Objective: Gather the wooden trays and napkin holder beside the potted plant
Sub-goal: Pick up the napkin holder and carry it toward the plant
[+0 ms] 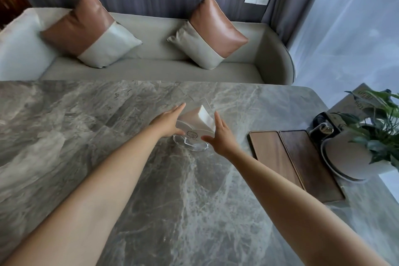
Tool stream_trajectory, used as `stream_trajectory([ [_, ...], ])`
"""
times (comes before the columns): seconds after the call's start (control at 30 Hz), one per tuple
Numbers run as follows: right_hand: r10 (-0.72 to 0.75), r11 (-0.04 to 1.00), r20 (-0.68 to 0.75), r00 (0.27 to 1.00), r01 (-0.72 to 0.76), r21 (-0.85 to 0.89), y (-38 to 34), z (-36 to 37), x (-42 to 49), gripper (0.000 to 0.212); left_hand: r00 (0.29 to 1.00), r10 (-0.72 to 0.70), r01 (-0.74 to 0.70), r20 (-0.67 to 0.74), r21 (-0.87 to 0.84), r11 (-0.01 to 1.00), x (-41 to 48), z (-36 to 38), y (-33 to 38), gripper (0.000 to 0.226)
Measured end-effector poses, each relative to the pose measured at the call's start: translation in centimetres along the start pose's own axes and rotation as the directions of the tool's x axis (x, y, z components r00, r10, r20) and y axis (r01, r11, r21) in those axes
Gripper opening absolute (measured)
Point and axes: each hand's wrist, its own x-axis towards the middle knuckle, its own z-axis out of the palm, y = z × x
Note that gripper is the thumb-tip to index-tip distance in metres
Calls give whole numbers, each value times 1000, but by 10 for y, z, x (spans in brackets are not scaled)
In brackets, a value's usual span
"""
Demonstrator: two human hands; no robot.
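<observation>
Near the centre of the frame a clear napkin holder (192,134) with white napkins stands on the grey marble counter (86,136). Both hands flank it with fingers spread: the left hand (169,122) lies against its left side, the right hand (220,136) against its right, neither closed round it. At right of the frame two wooden trays lie side by side and touching, the light tray (272,153) nearer the holder, the dark tray (308,162) next to the potted plant (354,157) in its pale round pot. Bare counter separates the holder from the trays. A dark object (323,123) sits behind the pot; what it is cannot be told. Beyond the counter, in the upper frame, a sofa (151,71) carries two cushions (90,30).
</observation>
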Motion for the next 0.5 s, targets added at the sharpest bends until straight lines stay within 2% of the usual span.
stream_trajectory([
  [0.13, 35, 999, -68, 997, -33, 36, 1, 6, 2, 80, 997, -3, -2, -78, -61, 998, 3, 2, 1, 95],
  [0.27, 20, 999, -116, 993, -25, -36, 3, 9, -2, 72, 986, -21, 7, -167, -88, 996, 1, 6, 4, 79],
  [0.5, 1, 1000, -140, 990, -5, -25, 15, 14, -25, 67, 986, -37, 20, -164, -102, 995, -17, 11, 11, 77],
])
